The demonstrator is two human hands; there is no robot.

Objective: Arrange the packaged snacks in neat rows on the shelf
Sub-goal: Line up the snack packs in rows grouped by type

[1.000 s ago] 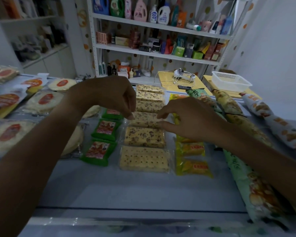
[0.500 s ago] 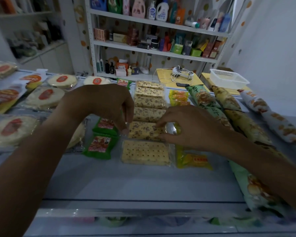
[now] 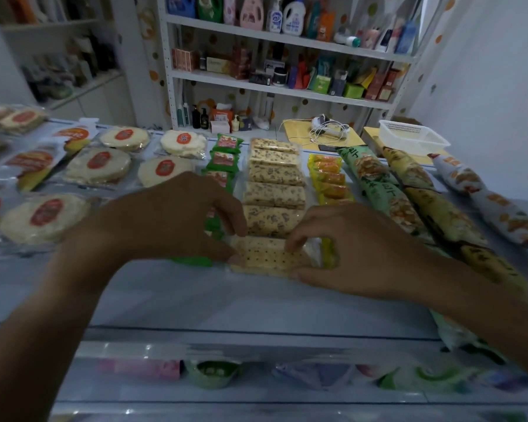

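Near front edge of shelf (image 3: 195, 300): cracker pack (image 3: 269, 257)
Left hand (image 3: 165, 220): fingers pinch its left end
Right hand (image 3: 354, 248): fingers pinch its right end

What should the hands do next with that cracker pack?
Probably nudge the nearest cracker pack straight and snug against the nut-bar pack behind it: both the left hand and right hand pinch its ends, and it sits slightly apart from that column.

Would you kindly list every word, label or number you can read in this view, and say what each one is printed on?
No text here can be read with confidence.
Red oval labels on the round flatbread packs: blurred.
Green snack packets: print too small.
Long green bags: large characters, too blurred to quote.
Yellow packets: blurred.
Bottles and boxes on the back shelves: too small.
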